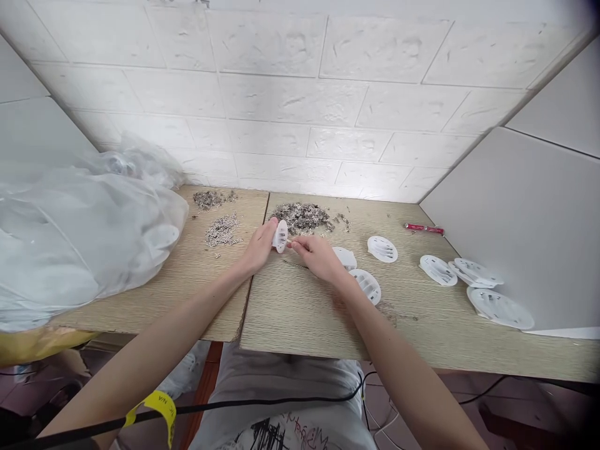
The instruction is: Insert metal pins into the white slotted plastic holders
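My left hand (pixel 259 250) is closed on a white round plastic piece with slots (pixel 281 236), held tilted up on its edge above the wooden table. Small dark and metallic spots show in its slots. My right hand (pixel 319 257) is pinched close to the right side of that piece; whatever is between its fingertips is too small to name. A thin dark rod (pixel 295 265) shows just below the right fingers; whether the hand touches it, I cannot tell. Behind both hands lies a heap of small metal parts (pixel 302 217).
More white slotted pieces lie near my right forearm (pixel 367 286), farther back (pixel 382 249) and at the right (pixel 500 307). Two smaller heaps of metal parts (pixel 222 230) (pixel 209 199) lie left of the table seam. A large plastic bag (pixel 89 231) stands left; a red stick-like object (pixel 424 229) lies right.
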`<state>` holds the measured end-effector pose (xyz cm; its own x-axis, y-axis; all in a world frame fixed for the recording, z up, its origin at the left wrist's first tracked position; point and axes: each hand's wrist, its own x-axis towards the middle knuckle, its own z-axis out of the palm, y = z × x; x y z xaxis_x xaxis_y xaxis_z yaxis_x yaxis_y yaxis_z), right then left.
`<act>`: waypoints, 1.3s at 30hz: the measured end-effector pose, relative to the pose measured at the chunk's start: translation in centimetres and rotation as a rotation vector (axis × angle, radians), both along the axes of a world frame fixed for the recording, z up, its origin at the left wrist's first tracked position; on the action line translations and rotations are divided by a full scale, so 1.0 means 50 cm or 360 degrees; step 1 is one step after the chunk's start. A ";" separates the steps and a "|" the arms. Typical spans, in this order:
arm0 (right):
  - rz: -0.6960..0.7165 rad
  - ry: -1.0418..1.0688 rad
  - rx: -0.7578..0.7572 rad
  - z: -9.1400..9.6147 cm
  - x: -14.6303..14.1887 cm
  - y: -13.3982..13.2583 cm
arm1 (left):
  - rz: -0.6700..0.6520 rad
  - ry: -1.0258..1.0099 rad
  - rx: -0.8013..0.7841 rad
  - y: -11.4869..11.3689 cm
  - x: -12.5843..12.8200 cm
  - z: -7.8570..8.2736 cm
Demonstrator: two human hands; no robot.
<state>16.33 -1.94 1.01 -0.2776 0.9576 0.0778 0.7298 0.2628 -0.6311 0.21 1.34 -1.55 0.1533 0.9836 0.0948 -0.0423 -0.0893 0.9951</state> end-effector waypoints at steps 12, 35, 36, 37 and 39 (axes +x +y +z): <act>-0.0031 -0.0042 -0.0011 -0.003 -0.008 -0.003 | -0.0059 0.0206 0.0158 -0.013 0.001 0.001; -0.0081 -0.0077 0.0019 -0.009 -0.016 -0.004 | 0.0125 0.0290 0.0164 -0.022 0.010 0.013; -0.0065 -0.0051 0.0008 -0.008 -0.015 -0.004 | 0.0113 0.0282 0.0145 -0.022 0.010 0.013; -0.0046 -0.0026 -0.0001 -0.007 -0.015 -0.004 | 0.0104 0.0275 0.0138 -0.021 0.010 0.012; -0.0017 0.0007 -0.0010 -0.005 -0.016 -0.004 | 0.0091 0.0270 0.0142 -0.020 0.009 0.012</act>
<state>15.55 -2.13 0.77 -0.2672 0.9609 0.0730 0.7299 0.2512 -0.6357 0.65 0.35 -0.97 0.1184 0.9801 0.1594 0.1329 -0.1747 0.9756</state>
